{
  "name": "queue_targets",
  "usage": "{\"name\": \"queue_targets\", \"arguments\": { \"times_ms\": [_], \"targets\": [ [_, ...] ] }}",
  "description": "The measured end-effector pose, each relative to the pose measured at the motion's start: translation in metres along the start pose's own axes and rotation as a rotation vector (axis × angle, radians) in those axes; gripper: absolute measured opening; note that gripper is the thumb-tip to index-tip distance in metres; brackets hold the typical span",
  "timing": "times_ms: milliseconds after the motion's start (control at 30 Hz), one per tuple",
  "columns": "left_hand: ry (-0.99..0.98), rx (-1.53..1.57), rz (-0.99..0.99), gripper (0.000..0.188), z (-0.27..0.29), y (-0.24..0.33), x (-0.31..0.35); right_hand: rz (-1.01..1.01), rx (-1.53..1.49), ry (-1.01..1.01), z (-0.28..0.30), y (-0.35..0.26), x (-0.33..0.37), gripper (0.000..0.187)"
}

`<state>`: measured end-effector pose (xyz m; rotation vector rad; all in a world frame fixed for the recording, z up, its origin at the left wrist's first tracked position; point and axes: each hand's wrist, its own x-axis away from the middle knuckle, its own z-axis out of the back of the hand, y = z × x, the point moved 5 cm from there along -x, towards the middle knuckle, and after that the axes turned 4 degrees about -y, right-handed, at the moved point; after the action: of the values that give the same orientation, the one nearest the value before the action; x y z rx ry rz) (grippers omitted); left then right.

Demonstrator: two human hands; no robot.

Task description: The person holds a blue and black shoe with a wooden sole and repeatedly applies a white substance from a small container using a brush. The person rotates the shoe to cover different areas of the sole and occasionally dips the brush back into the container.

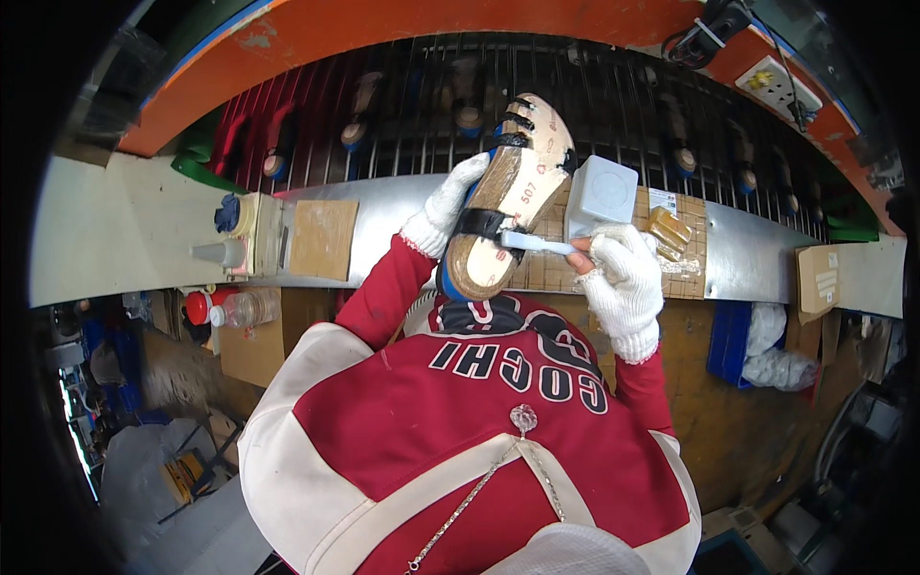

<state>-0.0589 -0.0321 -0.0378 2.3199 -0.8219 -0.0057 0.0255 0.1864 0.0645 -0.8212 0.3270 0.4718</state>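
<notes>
My left hand (447, 205), in a white knit glove, grips the side of a shoe last (447, 273) with blue showing along its edge. On the last sits a strappy sandal insole (537, 182), bottom side up, pale and brown with black straps folded over its edges. My gloved right hand (625, 287) holds a small brush (541, 244) with a pale handle, bare fingertips pinching it. The brush head touches the insole near the heel-side strap. Just beyond my right hand stands a whitish plastic container (604, 196).
A conveyor of metal rods (316, 134) carries several lasts behind the metal ledge (747, 249). On the ledge lie a cardboard sheet (546, 273), a yellow-brown block (669, 233) and a brown board (323, 240). A cardboard box (816, 280) stands at right; a blue bin (730, 345) sits below.
</notes>
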Motion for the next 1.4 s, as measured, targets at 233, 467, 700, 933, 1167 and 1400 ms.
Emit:
{"name": "queue_targets", "arguments": {
  "times_ms": [233,467,700,933,1167,1400],
  "targets": [
    [-0.143,-0.181,-0.085,0.058,-0.017,-0.009,-0.012,-0.275,-0.074,0.292,0.02,0.071,-0.04,0.011],
    [0.091,0.212,-0.032,0.061,-0.012,-0.009,-0.011,-0.556,-0.82,0.102,-0.026,0.092,-0.012,0.016],
    [0.409,-0.142,-0.476,0.065,-0.028,0.006,-0.033,-0.488,-1.341,0.326,-0.08,0.076,-0.004,0.038],
    [0.455,-0.305,-0.405,0.053,-0.012,-0.004,-0.044,-0.661,-1.447,0.509,-0.082,0.112,-0.026,0.05],
    [0.341,-0.514,-0.248,0.069,0.012,0.005,-0.026,-0.831,-1.453,0.578,-0.07,0.188,-0.043,0.022],
    [0.547,-0.449,-0.287,0.062,0.044,0.018,0.011,-0.933,-0.563,0.507,-0.085,0.313,-0.11,0.036]
  ]
}}
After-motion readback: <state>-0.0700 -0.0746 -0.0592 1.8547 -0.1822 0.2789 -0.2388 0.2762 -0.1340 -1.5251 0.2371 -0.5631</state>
